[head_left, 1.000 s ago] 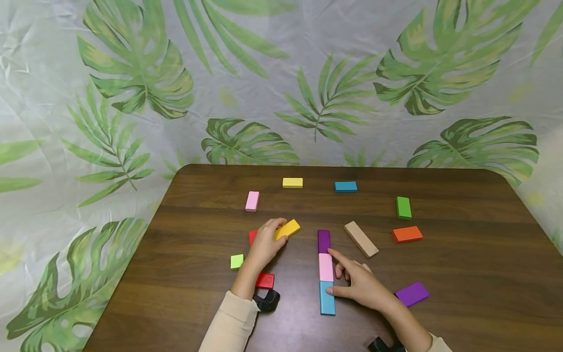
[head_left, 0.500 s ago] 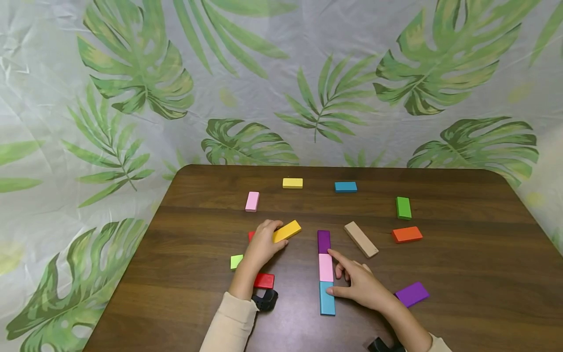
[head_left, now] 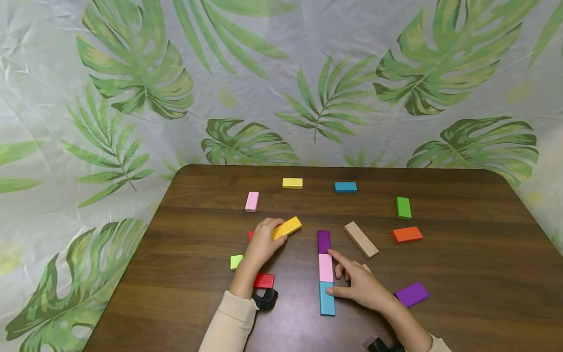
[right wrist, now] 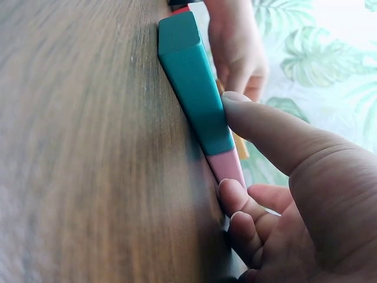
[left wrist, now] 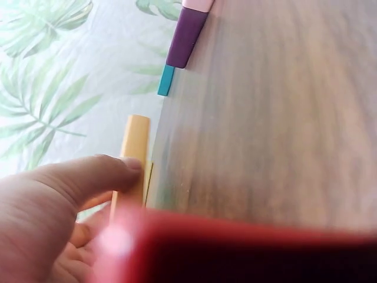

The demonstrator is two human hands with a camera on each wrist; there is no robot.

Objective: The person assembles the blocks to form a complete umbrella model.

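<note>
The left hand (head_left: 262, 244) pinches the amber block (head_left: 287, 228) left of the purple-pink-blue row (head_left: 326, 268), that arm (head_left: 243, 283) partly covering a red block (head_left: 266, 280) and a lime block (head_left: 236, 261); the right hand (head_left: 360, 285), thumb (head_left: 339, 292) and forefinger (head_left: 341, 258) extended, touches the row, near a tan block (head_left: 361, 239)

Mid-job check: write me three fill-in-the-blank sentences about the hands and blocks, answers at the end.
1. The yellow-orange block is in the person's ____.
2. End to end, the pink block lies between the blue block and the ____.
3. The right hand touches the blue block with its ____.

Missing words: left hand; purple block; thumb.
</note>
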